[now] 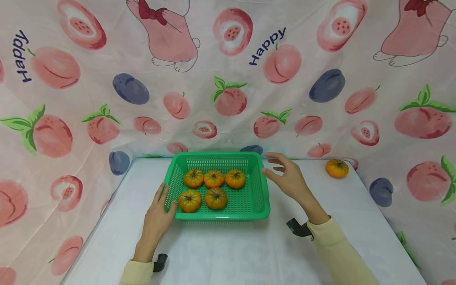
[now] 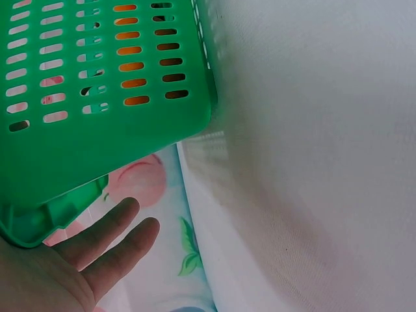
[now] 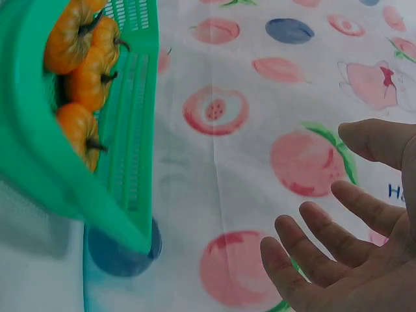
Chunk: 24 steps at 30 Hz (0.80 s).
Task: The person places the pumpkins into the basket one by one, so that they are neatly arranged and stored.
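A green plastic basket with slotted walls stands on the white table. Several small orange pumpkins lie inside it in two rows, toward its left. My left hand is at the basket's left side, its thumb near the front left corner. In the left wrist view, straight fingers extend beside the basket wall; whether they touch it, I cannot tell. Just off the basket's right rim is my right hand, fingers spread and loosely bent, holding nothing. The right wrist view shows these fingers apart from the basket.
One more orange pumpkin sits at the table's back right, outside the basket. A cloth printed with peaches hangs behind and along both sides of the white tabletop. Dark wrist mounts stick out near the sleeves.
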Each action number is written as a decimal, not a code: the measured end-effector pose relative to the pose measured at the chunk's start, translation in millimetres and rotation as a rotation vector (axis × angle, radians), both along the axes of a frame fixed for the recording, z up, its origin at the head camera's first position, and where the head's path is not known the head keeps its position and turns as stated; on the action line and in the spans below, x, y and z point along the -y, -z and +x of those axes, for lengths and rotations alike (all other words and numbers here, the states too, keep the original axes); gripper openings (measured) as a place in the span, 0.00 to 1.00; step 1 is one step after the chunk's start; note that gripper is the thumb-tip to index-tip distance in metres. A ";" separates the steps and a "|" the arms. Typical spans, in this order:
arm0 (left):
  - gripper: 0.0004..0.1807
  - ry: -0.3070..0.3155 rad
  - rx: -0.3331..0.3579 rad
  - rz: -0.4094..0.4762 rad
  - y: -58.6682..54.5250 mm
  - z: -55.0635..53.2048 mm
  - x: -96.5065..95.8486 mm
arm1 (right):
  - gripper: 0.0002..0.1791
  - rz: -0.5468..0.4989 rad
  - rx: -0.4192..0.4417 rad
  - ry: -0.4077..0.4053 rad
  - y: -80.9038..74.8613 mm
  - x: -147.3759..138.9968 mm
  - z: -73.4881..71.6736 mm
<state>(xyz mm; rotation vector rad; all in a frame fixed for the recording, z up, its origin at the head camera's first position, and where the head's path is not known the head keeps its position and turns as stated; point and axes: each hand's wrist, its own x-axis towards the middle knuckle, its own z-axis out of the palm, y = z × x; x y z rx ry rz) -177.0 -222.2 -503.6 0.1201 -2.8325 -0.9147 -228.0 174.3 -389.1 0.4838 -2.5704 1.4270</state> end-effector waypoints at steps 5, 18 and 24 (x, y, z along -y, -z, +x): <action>0.36 0.002 -0.007 0.000 0.5 0.2 0.3 | 0.29 0.007 0.006 0.042 3.8 -15.6 -3.3; 0.36 0.009 -0.019 -0.005 0.7 -0.2 0.2 | 0.28 0.049 0.024 0.166 19.0 -56.6 -4.3; 0.36 0.012 -0.034 -0.011 0.4 0.2 0.9 | 0.28 0.080 0.051 0.212 21.4 -73.7 -3.6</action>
